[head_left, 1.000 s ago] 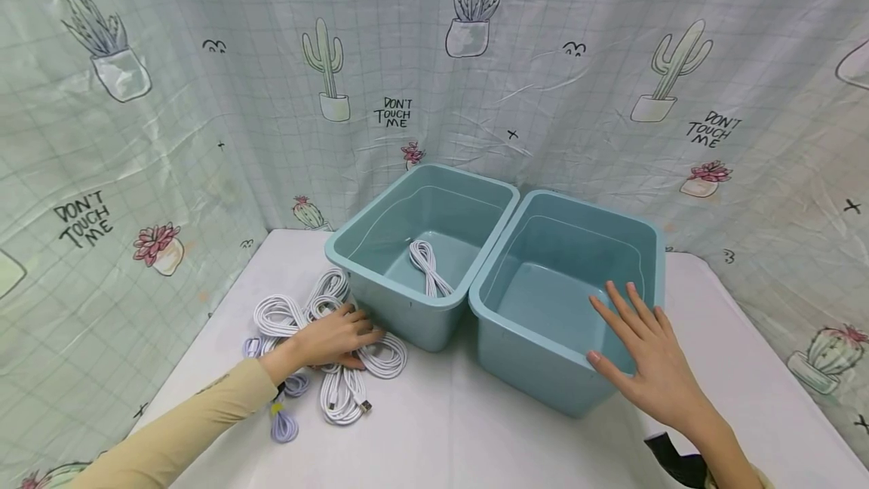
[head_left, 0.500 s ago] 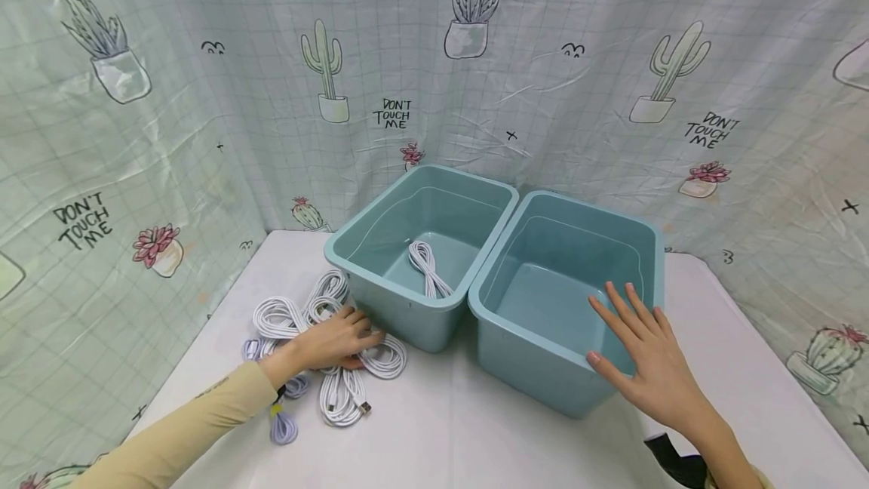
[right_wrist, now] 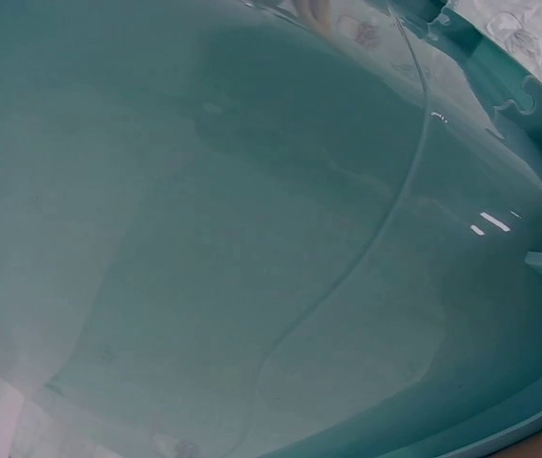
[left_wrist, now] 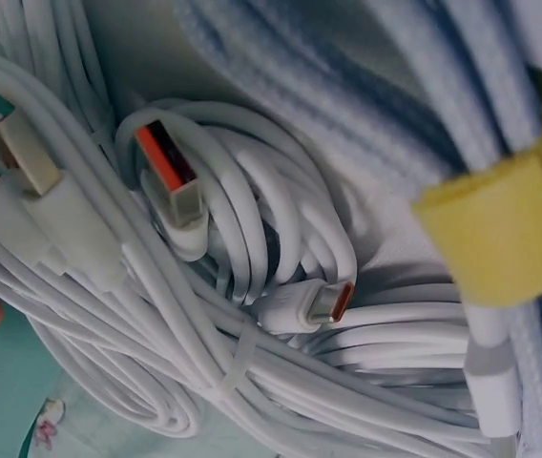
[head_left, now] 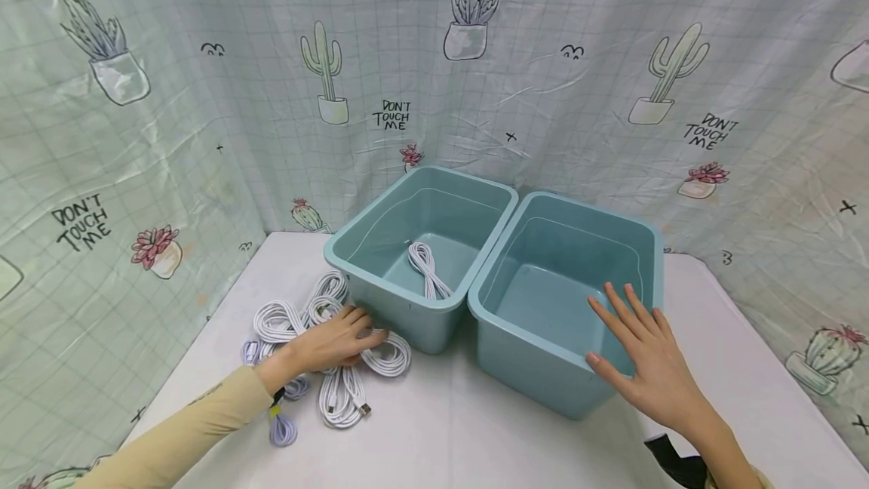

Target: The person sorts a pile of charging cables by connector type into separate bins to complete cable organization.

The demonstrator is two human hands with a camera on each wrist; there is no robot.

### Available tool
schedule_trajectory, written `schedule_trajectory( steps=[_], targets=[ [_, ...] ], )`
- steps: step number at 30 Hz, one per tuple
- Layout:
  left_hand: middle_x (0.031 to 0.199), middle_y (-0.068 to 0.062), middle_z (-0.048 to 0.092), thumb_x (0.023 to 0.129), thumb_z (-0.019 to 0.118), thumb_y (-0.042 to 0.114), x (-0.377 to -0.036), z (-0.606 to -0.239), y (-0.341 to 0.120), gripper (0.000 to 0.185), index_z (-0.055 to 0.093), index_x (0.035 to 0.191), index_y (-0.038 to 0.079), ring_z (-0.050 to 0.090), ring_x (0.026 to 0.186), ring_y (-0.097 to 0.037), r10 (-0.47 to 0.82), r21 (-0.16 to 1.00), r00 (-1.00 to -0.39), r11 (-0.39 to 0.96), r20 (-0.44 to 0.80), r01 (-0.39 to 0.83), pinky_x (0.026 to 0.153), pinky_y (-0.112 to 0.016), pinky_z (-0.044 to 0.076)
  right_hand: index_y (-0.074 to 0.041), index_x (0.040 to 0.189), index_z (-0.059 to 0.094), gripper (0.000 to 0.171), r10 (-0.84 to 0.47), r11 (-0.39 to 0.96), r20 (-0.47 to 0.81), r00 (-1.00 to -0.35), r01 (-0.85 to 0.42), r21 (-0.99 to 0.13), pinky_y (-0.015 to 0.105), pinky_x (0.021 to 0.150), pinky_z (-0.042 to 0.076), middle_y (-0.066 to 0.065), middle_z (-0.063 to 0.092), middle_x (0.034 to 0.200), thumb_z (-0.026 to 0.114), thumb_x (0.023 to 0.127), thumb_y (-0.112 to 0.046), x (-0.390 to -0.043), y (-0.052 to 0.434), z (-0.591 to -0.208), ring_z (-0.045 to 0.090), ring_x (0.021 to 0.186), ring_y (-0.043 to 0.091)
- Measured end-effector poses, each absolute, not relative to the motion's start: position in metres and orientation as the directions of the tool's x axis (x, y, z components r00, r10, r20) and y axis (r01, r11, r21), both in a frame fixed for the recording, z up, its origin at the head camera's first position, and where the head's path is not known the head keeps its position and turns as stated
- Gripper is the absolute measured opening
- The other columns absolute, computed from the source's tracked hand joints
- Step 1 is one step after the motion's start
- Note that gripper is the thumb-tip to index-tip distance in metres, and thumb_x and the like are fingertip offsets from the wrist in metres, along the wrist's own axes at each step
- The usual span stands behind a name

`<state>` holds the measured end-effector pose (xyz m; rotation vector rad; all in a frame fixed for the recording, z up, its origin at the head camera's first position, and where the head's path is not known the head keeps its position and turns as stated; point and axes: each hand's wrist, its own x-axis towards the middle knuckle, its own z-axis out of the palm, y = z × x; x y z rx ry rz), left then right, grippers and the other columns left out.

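Note:
My left hand point(head_left: 336, 339) reaches into a pile of bundled cables on the table and pinches a coiled white USB cable point(head_left: 390, 357) beside the left bin. In the left wrist view, a white cable bundle point(left_wrist: 242, 367) with metal plugs lies close up, and a fingertip shows at the left edge. A lilac cable point(head_left: 283, 429) with a yellow band lies below that wrist. My right hand point(head_left: 648, 364) rests at the front right rim of the right blue bin point(head_left: 536, 357), fingers straight and spread, holding nothing. The right wrist view shows this bin's smooth inside point(right_wrist: 252, 210).
The left blue bin point(head_left: 407, 315) stands against the right one and has one white cable bundle point(head_left: 429, 270) inside. Several more white coils point(head_left: 278, 321) lie left of it on the white table point(head_left: 462, 444). A patterned curtain point(head_left: 421, 36) encloses the back and sides.
My left hand has shifted slightly, and the white coil under its fingers has moved a little to the right. The right hand stays in place.

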<state>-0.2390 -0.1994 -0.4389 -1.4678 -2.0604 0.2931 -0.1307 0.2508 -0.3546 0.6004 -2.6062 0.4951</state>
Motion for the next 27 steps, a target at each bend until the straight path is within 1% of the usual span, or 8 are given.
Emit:
schedule_trajectory(
  steps=[3,10,16,21,27],
  targets=[
    [0.09,-0.005,0.057,0.062,0.072,0.022,-0.238,-0.436,-0.199,0.053,0.053,0.112,0.017,0.05,0.085,-0.022,0.917,-0.494,-0.223,0.37,0.33,0.787,0.078,-0.037,0.043,-0.021,0.139,0.031,0.07,-0.334,0.843,0.468,-0.818,-0.481,-0.241,0.061,0.104,0.005,-0.002,0.011,0.151,0.064,0.079,-0.031,-0.131,0.251,-0.354,0.0,0.14,0.017],
    [0.091,-0.005,0.055,0.061,0.071,0.019,-0.237,-0.433,-0.2,0.056,0.051,0.113,0.018,0.049,0.086,-0.022,0.916,-0.471,-0.236,0.372,0.323,0.8,0.08,-0.038,0.042,-0.02,0.139,0.031,0.07,-0.335,0.843,0.468,-0.818,-0.482,-0.239,0.061,0.104,0.005,-0.002,0.012,0.151,0.064,0.079,-0.031,-0.131,0.25,-0.354,0.0,0.14,0.016],
    [0.091,-0.005,0.054,0.061,0.072,0.017,-0.237,-0.431,-0.2,0.057,0.051,0.114,0.018,0.049,0.086,-0.022,0.914,-0.468,-0.23,0.373,0.334,0.801,0.079,-0.037,0.043,-0.02,0.139,0.031,0.069,-0.336,0.844,0.47,-0.816,-0.482,-0.234,0.06,0.105,0.004,-0.002,0.012,0.151,0.064,0.079,-0.031,-0.131,0.25,-0.354,-0.001,0.14,0.015],
    [0.093,-0.005,0.054,0.061,0.074,0.02,-0.235,-0.428,-0.201,0.058,0.051,0.114,0.019,0.049,0.086,-0.022,0.915,-0.472,-0.227,0.37,0.333,0.8,0.08,-0.036,0.043,-0.02,0.139,0.031,0.069,-0.337,0.843,0.472,-0.815,-0.484,-0.234,0.061,0.104,0.005,-0.001,0.012,0.151,0.063,0.079,-0.031,-0.132,0.25,-0.354,-0.001,0.14,0.016],
    [0.094,-0.006,0.054,0.063,0.075,0.023,-0.232,-0.424,-0.201,0.058,0.051,0.115,0.019,0.049,0.087,-0.022,0.912,-0.455,-0.23,0.373,0.339,0.809,0.079,-0.036,0.043,-0.022,0.14,0.03,0.07,-0.336,0.843,0.468,-0.817,-0.483,-0.238,0.061,0.104,0.005,-0.002,0.012,0.151,0.063,0.079,-0.031,-0.131,0.251,-0.354,-0.001,0.14,0.015]
  ],
)
